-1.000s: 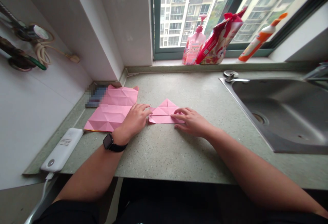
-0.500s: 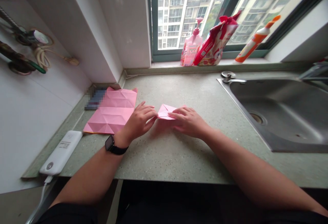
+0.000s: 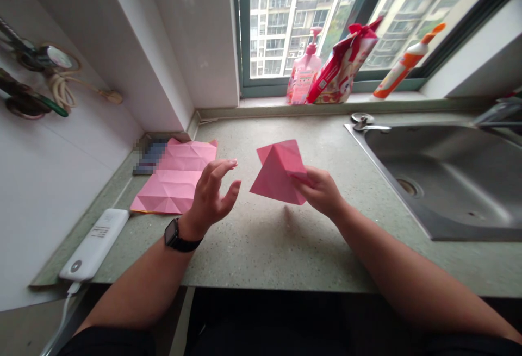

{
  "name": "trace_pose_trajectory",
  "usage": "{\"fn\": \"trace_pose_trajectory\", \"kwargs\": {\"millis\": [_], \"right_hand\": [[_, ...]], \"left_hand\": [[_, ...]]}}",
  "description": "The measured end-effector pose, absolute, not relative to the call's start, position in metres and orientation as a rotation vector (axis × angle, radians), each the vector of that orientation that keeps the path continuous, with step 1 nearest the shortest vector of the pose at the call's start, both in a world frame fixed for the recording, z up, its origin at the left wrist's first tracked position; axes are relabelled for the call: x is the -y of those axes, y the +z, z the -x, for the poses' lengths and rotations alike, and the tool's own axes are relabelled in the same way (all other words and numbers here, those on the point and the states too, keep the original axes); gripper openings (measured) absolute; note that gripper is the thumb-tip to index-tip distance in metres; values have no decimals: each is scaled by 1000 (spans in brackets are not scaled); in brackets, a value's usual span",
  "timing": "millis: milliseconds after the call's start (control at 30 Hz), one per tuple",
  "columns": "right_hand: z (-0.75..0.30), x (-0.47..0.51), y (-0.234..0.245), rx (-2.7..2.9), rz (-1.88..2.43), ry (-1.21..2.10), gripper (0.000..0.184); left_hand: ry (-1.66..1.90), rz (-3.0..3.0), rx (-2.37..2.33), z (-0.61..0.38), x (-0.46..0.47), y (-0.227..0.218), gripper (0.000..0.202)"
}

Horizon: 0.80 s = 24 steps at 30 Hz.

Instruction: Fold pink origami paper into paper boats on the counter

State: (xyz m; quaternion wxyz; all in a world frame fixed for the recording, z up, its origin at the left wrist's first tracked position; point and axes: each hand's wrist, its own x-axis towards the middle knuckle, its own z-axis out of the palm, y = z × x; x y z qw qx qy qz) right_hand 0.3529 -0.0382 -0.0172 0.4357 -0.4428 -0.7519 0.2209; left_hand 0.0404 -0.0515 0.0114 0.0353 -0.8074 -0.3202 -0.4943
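A folded pink sheet of origami paper [image 3: 271, 176] is held up above the counter, with triangular flaps and creases showing. My right hand [image 3: 320, 190] pinches its right side between thumb and fingers. To the left of it, my left hand [image 3: 214, 193] hovers with thumb and fingers apart, touching nothing; a black watch is on that wrist. Creased pink paper [image 3: 179, 174] lies spread on the counter behind the left hand, with a thin orange edge showing beneath it.
A white power bank [image 3: 95, 244] with a cable lies at the left edge of the green counter [image 3: 244, 258]. At right is a steel sink [image 3: 440, 176]. A pink pump bottle [image 3: 302, 76], a red bag [image 3: 345, 68] and an orange-white bottle [image 3: 403, 68] stand on the sill.
The folded paper has been lifted off the counter and turned by my right hand, so another face shows. My left hand has let go and moved slightly left, fingers opening.
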Motion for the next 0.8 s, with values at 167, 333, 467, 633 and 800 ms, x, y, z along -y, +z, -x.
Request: {"fn": "trace_pose_trajectory", "kwargs": {"millis": [167,333,467,633,800], "right_hand": [[-354,24,-36,1599,1202,907,46],[-366,15,-42,1799,1454,395,62],[-374,16,-31,2053,1297,34,40],[-375,19,-23,2529,1023,212,46],[-370,25,-23,2644,1051,284,36]], "left_hand": [[-1386,2599,1029,-46,55,11,47],[-1195,2785,1095,-50,55,9,41],[-1120,2913,1040,-52,54,9,30],[-928,3176,930,-57,54,5,30],[-716,3294,901,-62,51,-5,32]]}}
